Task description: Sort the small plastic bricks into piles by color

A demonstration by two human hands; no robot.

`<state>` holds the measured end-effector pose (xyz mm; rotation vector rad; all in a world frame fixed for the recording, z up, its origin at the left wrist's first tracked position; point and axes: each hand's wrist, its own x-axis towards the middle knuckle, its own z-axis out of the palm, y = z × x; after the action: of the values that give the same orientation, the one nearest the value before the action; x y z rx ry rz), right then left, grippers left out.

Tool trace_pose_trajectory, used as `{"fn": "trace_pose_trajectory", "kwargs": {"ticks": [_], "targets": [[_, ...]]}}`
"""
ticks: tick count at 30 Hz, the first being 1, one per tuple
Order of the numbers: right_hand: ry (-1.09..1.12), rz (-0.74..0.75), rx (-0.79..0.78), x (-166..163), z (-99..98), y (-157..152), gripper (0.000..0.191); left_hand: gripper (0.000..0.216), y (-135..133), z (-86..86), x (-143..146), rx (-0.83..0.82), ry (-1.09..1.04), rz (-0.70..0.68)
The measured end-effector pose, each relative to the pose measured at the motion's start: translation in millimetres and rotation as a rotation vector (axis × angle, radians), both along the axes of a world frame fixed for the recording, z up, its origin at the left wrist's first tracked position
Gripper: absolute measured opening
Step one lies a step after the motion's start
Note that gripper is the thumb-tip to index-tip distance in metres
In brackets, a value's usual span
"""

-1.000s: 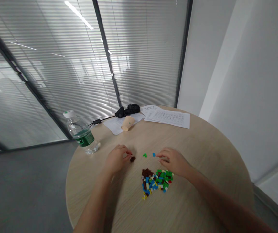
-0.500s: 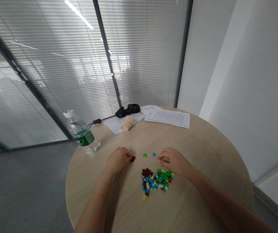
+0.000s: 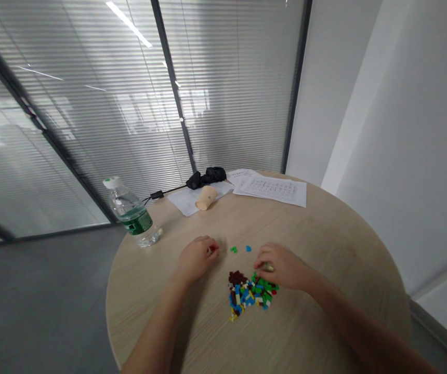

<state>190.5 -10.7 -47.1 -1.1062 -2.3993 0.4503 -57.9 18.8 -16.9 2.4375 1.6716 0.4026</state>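
My left hand (image 3: 199,257) is closed in a pinch above the table, left of the small green bricks (image 3: 234,250). Whatever its fingertips hold is hidden. My right hand (image 3: 281,266) curls over the upper right edge of a pile of small toy bricks (image 3: 249,293), its fingers bent together. A pale yellow brick (image 3: 271,268) shows in the gap between its thumb and fingers. Dark brown bricks (image 3: 237,277) lie at the pile's upper left, green ones (image 3: 264,286) at its right. A small blue brick (image 3: 248,249) lies apart, beyond the pile.
Toward the left edge of the round wooden table (image 3: 325,234) stands a water bottle (image 3: 135,218). A paper cup (image 3: 206,198) lies on its side on a sheet. Behind it are a black bundle (image 3: 210,177) with a cord and printed sheets (image 3: 274,189).
My left hand has shifted slightly right, and the dark brown piece at its fingertips no longer shows. My right hand has dropped toward the pile; a pale yellow brick now shows in it.
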Motion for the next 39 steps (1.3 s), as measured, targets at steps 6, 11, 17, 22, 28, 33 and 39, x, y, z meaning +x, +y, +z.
{"fn": "trace_pose_trajectory", "kwargs": {"ticks": [6, 11, 17, 22, 28, 33, 39], "targets": [[-0.025, -0.004, -0.034, -3, 2.1, -1, 0.008, 0.019, -2, -1.0, 4, 0.003, -0.012, -0.037], [-0.013, 0.005, -0.06, -6, 1.3, -3, 0.008, 0.019, -4, -2.2, 10, -0.006, -0.029, -0.087], [-0.01, 0.017, -0.08, -7, 1.7, -3, 0.007, 0.02, -7, -4.3, 17, -0.024, -0.093, -0.177], [0.013, -0.023, -0.074, -7, 0.5, -3, 0.005, 0.018, -10, -5.2, 24, -0.05, -0.147, -0.267], [0.0, -0.02, -0.069, -8, -1.0, -2, 0.008, 0.014, -13, -10.6, 32, -0.068, -0.153, -0.331], [0.097, -0.071, -0.065, -12, 2.5, -4, 0.01, 0.017, -16, -17.0, 39, -0.141, -0.235, -0.314], [0.224, -0.173, -0.114, -14, 1.5, -4, 0.012, 0.011, -14, -19.3, 42, -0.127, -0.279, -0.283]]}}
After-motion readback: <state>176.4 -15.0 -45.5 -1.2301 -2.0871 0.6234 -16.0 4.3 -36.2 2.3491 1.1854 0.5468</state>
